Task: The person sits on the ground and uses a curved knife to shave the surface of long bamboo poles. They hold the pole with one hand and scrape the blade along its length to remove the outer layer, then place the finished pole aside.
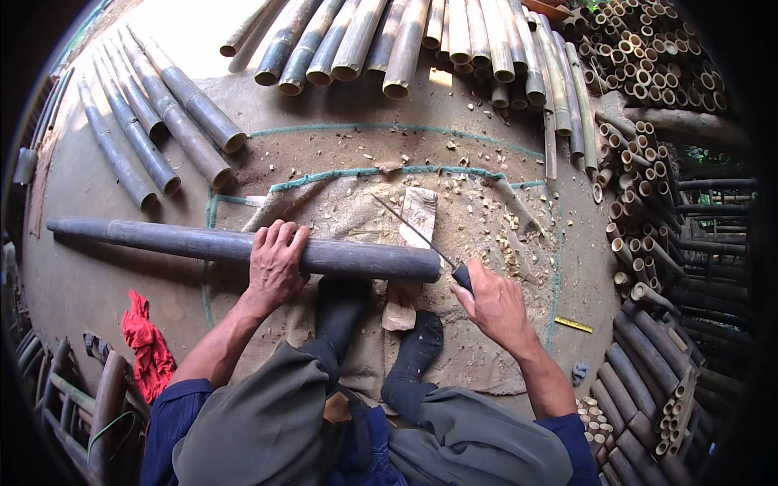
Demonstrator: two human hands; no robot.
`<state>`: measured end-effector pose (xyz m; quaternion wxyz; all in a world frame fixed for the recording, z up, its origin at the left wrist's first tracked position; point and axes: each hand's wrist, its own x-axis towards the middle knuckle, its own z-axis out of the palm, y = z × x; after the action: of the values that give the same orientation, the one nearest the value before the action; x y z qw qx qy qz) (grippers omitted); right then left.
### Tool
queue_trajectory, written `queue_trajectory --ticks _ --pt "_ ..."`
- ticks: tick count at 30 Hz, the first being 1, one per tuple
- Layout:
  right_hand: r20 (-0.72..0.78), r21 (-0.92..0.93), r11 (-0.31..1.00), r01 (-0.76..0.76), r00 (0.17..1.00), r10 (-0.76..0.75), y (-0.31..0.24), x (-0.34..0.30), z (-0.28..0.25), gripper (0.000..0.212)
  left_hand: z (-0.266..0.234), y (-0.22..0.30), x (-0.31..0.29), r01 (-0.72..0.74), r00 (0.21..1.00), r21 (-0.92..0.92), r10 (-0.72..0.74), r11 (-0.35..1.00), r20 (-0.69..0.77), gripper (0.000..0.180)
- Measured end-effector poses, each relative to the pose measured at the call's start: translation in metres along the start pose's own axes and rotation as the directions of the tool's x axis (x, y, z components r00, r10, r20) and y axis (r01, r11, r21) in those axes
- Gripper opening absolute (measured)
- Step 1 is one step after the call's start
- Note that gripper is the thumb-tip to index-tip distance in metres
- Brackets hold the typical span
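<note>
A long dark bamboo pole [365, 259] lies crosswise in front of me, its thick right end over a pale wooden block [418, 215]. The block shows on both sides of the pole. My left hand [278, 257] is closed round the pole, with fingers over its top. Just off the pole's right end, my right hand [493, 304] grips the black handle of a long, thin, dark-bladed tool [413, 229]. Its blade slants up and left over the block; whether it is a file or a narrow knife I cannot tell. The blade appears apart from the pole.
Sacking [478, 356] strewn with chips lies under my feet. Several bamboo poles [356, 40] lie at the back, others [174, 121] at the far left. Cut bamboo is stacked [648, 49] along the right. A red cloth [147, 344] and a yellow measuring strip [574, 325] lie nearby.
</note>
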<state>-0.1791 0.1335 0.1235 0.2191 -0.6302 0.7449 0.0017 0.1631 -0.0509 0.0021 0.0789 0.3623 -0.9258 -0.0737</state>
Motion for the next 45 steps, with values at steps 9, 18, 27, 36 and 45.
queue_trajectory --ticks 9,18,27,36,45 --pt "0.133 -0.105 0.984 -0.146 0.978 0.160 0.042 0.010 0.025 0.035 -0.019 -0.041 0.037 0.043 0.846 -0.102 0.018 0.994 0.533 0.046" --pt "-0.214 0.152 0.972 0.181 0.966 -0.146 0.025 -0.007 0.029 0.030 0.000 -0.034 0.013 -0.027 0.987 -0.056 0.036 0.998 0.159 0.033" --pt "-0.383 0.207 0.930 0.305 0.900 -0.209 -0.019 -0.002 -0.019 0.035 0.003 -0.029 -0.006 -0.007 1.000 -0.003 0.007 1.000 -0.017 0.024" --pt "-0.075 0.078 0.997 0.003 0.997 0.003 0.005 0.001 -0.007 0.037 0.007 -0.017 -0.011 -0.009 0.983 0.049 0.018 0.999 -0.184 0.023" --pt "0.055 -0.124 0.987 -0.106 0.992 0.113 0.032 0.010 0.014 0.035 0.004 -0.015 -0.005 -0.008 0.989 0.069 0.018 0.998 -0.150 0.046"
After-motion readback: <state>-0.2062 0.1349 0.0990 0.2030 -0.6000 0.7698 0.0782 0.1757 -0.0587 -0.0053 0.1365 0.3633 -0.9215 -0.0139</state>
